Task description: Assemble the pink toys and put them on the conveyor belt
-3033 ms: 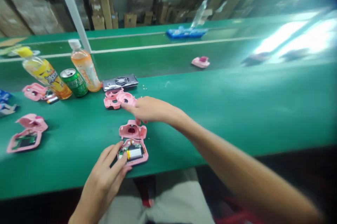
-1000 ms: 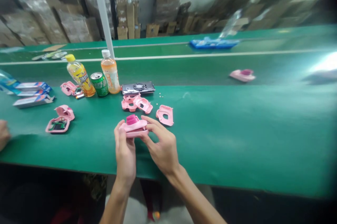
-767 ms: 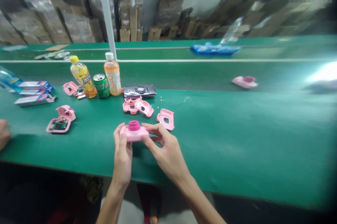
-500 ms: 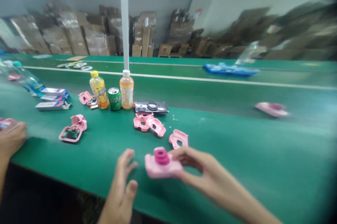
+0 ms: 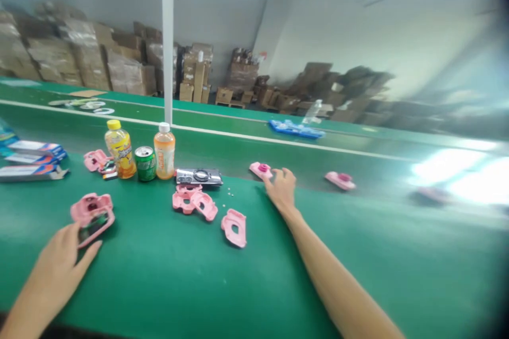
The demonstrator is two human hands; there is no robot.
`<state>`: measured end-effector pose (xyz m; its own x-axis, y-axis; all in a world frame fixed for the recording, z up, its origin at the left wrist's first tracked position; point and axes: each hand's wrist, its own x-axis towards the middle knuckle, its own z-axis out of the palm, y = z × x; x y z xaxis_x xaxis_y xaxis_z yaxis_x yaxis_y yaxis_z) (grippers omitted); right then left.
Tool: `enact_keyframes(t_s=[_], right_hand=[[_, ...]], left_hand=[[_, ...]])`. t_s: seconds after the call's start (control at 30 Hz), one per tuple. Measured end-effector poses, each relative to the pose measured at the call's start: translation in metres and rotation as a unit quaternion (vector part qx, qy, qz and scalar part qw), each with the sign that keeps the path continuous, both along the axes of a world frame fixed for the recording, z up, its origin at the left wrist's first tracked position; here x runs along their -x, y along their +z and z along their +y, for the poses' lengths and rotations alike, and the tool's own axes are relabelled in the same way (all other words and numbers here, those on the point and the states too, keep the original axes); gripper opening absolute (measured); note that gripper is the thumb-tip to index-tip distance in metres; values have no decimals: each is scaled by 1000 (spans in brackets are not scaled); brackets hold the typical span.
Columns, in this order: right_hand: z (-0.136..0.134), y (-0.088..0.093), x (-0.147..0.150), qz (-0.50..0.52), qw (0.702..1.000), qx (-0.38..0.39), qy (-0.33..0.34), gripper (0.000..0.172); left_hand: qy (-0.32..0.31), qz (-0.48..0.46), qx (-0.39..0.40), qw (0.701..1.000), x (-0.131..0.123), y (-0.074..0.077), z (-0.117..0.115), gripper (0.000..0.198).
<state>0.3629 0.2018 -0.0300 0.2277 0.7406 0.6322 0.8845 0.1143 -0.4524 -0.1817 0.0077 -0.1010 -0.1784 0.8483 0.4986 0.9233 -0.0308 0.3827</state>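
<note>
My left hand (image 5: pixel 59 259) is at the lower left, its fingers and thumb closed around the near edge of an opened pink toy camera (image 5: pixel 93 214) with a green circuit board inside. Out on the conveyor, my right hand (image 5: pixel 282 188) has its fingers apart beside a closed pink toy camera (image 5: pixel 260 170) with a darker pink lens. Its thumb is close to that camera; whether they touch I cannot tell. Between my hands lie several loose pink shell pieces (image 5: pixel 234 228) on the green table (image 5: pixel 167 275).
A yellow-capped bottle (image 5: pixel 120 150), a green can (image 5: pixel 145 164), an orange drink bottle (image 5: pixel 164 153) and a phone (image 5: pixel 199 176) stand or lie behind the shells. Another pink camera (image 5: pixel 340 180) is farther right on the belt. Cartons (image 5: pixel 32 172) lie left; a blue tray (image 5: pixel 296 129) is behind.
My right hand has carried the closed pink camera from the table's front to the conveyor and spread its fingers. My left hand has moved left onto the opened camera. The view has turned right.
</note>
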Motion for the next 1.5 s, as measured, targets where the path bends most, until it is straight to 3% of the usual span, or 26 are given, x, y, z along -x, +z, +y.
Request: enact_keyframes(t_s=[0.07,0.17,0.23,0.3,0.37,0.43,0.53,0.57,0.63,0.8,0.87,0.97,1.13,1.3,1.5], right_hand=[[-28,-3,22,-18,997,-40,66,25],[-86,-6,74,-58,966,-67,241,19],[-126,-2,119,-94,918,-65,381,11],[-155,6,167,-107,856,-31,505,21],[-164,17,214,-69,833,48,547,37],[-153,27,253,-33,820,151,552,43],[-126,34,287,-36,777,248,577,21],[-120,34,292,-41,766,258,587,16],[-119,33,291,-38,760,262,594,22],[-157,28,260,39,800,222,556,24],[-172,27,247,108,811,212,535,23],[-183,28,234,182,801,232,520,28],[-183,24,224,194,817,176,514,27],[-187,14,212,166,861,102,471,27],[-191,8,198,138,897,174,383,39]], left_hand=[[-4,33,-8,999,-33,0,-20,54],[-15,42,-22,999,-75,1,-38,45],[-16,34,-17,999,-87,4,-44,44],[-35,12,-7,999,-90,10,-50,43],[-69,-19,7,997,-89,17,-57,37],[-97,-49,23,994,-90,24,-64,30],[-126,-89,43,987,-94,34,-72,27],[-131,-106,51,984,-95,37,-75,26],[-135,-153,72,976,-99,42,-78,24],[-141,-314,77,936,-112,51,-82,19],[-150,-397,77,902,-119,51,-79,19],[-169,-497,129,841,-128,53,-62,20],[-253,-534,278,757,-128,70,-16,17],[-250,-550,298,739,-127,78,-1,12],[-157,-637,192,730,-149,55,-15,33]])
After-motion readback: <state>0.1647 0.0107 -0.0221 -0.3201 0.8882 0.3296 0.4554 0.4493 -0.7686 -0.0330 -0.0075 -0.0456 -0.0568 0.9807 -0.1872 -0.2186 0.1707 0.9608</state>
